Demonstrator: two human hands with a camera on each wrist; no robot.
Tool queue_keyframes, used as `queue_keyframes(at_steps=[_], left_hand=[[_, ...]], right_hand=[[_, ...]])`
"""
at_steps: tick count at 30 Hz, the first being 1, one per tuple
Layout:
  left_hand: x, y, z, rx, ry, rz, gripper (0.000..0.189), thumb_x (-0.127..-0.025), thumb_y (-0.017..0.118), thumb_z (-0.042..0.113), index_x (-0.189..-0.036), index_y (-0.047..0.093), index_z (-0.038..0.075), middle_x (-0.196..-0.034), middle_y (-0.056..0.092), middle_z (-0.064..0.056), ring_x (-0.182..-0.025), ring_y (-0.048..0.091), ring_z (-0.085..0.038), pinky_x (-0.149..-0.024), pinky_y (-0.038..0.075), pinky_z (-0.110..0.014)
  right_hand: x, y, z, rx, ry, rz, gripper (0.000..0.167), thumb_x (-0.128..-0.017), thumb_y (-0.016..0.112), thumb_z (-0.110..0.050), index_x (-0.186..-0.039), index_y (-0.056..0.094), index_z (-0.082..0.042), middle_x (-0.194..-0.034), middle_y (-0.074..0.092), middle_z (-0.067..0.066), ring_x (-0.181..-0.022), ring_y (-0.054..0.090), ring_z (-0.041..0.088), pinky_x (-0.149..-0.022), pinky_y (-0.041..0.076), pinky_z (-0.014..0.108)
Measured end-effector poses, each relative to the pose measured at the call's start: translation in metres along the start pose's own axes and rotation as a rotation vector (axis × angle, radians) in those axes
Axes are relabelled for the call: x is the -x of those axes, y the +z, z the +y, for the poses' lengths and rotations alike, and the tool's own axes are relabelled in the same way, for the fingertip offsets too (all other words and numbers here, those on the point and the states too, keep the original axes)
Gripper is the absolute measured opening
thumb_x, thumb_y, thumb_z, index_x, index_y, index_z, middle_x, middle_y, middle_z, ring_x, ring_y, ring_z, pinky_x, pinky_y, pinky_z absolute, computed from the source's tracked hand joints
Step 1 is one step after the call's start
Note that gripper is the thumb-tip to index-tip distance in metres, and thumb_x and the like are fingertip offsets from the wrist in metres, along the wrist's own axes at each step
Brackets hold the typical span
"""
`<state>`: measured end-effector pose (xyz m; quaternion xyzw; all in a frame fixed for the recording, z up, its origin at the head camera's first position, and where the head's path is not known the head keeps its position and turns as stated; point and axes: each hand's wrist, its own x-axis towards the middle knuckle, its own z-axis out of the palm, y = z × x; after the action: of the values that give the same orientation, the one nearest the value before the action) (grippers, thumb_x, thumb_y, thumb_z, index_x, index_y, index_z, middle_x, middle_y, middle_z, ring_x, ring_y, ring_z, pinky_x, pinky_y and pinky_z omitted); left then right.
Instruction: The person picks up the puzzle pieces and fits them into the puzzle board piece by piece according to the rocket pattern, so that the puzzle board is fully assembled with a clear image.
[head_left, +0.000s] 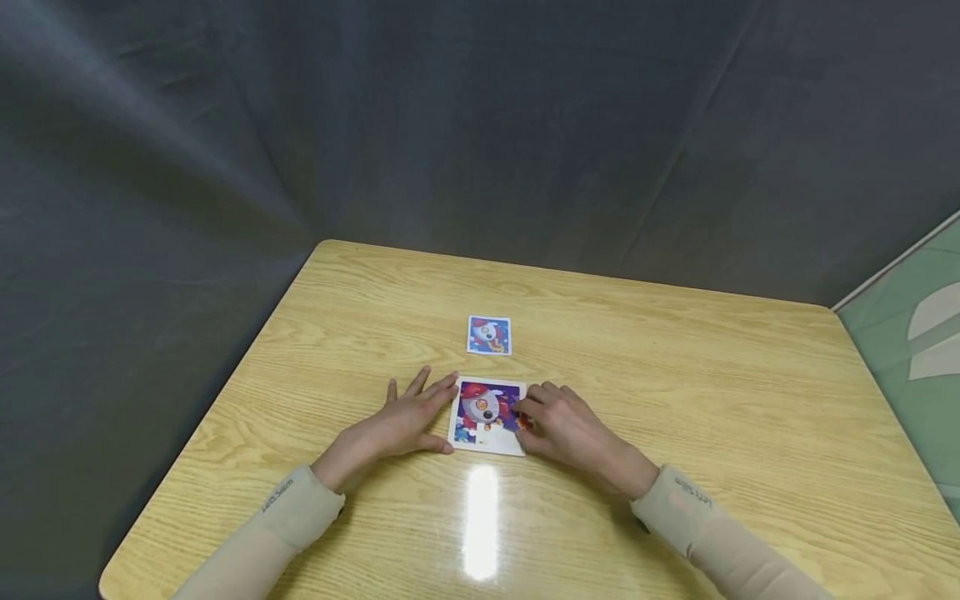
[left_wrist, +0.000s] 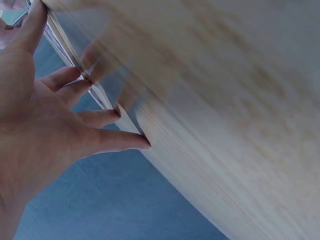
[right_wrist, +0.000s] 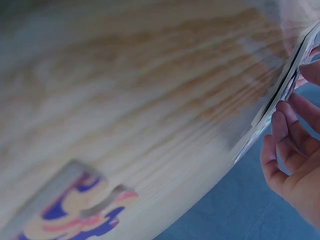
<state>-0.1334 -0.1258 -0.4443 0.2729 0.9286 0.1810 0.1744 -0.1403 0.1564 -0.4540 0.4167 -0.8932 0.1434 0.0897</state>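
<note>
A jigsaw puzzle (head_left: 480,406) in a white tray (head_left: 487,450) lies before me, showing a pale round character with red parts on purple; bare white shows at its lower right. My left hand (head_left: 405,423) spreads along the tray's left side, fingertips at the rim and thumb by the lower left corner. On the right side, my right hand (head_left: 566,429) pinches a small puzzle piece (head_left: 522,422) between thumb and fingers, low over the tray's edge; the fingers cover much of it. Another loose puzzle piece (right_wrist: 75,207) lies on the table in the right wrist view, blurred.
Behind the tray lies a small square picture card (head_left: 489,335) with a similar picture on blue. The wooden table (head_left: 712,375) reflects a bright light in front of the tray. A dark curtain (head_left: 480,125) hangs behind the table, and a green cloth (head_left: 930,350) stands at the right.
</note>
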Motion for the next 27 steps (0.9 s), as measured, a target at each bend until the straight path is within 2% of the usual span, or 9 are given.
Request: queue_keyframes(at_steps=[15, 27], left_hand=[[0.0004, 0.0002, -0.0004, 0.004, 0.011, 0.004, 0.087, -0.083, 0.07, 0.044, -0.151, 0.03, 0.006, -0.161, 0.015, -0.007, -0.144, 0.0, -0.044, -0.098, 0.005, -0.079], [0.0006, -0.0005, 0.0001, 0.008, 0.013, 0.0, 0.087, -0.083, 0.07, 0.044, -0.151, 0.03, 0.006, -0.161, 0.015, -0.007, -0.144, 0.0, -0.044, -0.098, 0.005, -0.079]], right_hand=[[-0.0013, 0.0003, -0.0031, -0.011, -0.006, -0.001, 0.029, -0.081, 0.072, -0.025, -0.103, 0.073, -0.007, -0.089, 0.063, 0.0, -0.08, 0.054, 0.014, -0.068, 0.049, 0.031], [-0.0037, -0.0007, -0.0067, -0.009, 0.007, -0.019, 0.028, -0.083, 0.071, -0.025, -0.104, 0.073, -0.008, -0.087, 0.061, -0.001, -0.077, 0.051, 0.012, -0.069, 0.047, 0.03]])
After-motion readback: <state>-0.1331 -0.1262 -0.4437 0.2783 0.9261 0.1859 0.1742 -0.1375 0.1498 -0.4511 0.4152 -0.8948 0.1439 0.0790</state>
